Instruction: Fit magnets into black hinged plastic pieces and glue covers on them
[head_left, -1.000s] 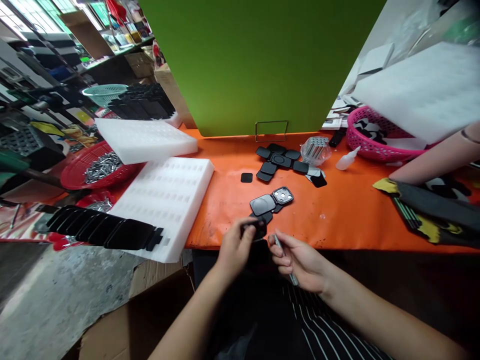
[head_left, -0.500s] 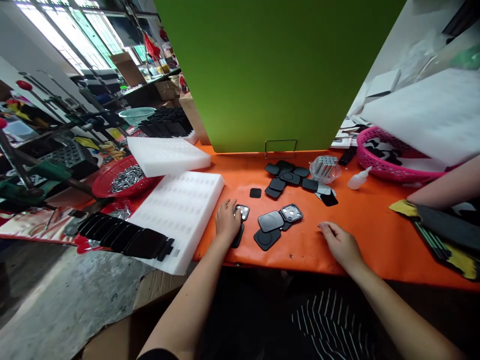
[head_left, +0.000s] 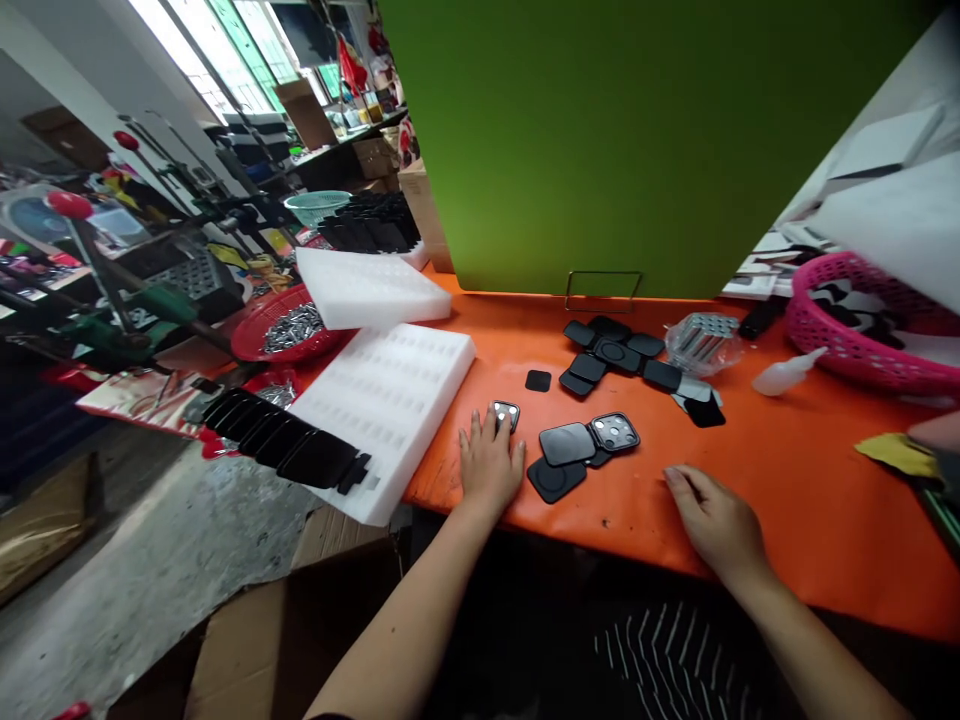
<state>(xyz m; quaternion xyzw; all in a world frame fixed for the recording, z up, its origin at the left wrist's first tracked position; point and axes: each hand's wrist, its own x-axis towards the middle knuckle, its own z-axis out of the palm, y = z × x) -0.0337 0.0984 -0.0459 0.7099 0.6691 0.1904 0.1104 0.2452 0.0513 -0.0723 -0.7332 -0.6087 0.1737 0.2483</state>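
Observation:
My left hand (head_left: 491,465) lies flat with fingers spread on the orange table. Its fingertips touch a black-rimmed square panel with round silver discs (head_left: 507,411), and the palm hides what is below it. Right of that hand, a grey-black rounded plate (head_left: 568,444) overlaps a black plate with a ring mark (head_left: 555,480). A second panel with silver discs (head_left: 616,431) adjoins them. My right hand (head_left: 716,520) rests on the table at the right, fingers curled and thumb near the index finger. Whether anything is inside it is hidden.
Behind lie a pile of black plates (head_left: 615,353), a small black square (head_left: 538,380), a bag of metal pins (head_left: 703,343) and a white squeeze bottle (head_left: 787,373). White foam trays (head_left: 390,385) stand left, a pink basket (head_left: 862,365) right. A green board (head_left: 600,150) rises behind.
The view has swung left, so the table appears further right. My left hand has slid over the black piece beside it, its fingers spreading. My right hand stays curled on the table.

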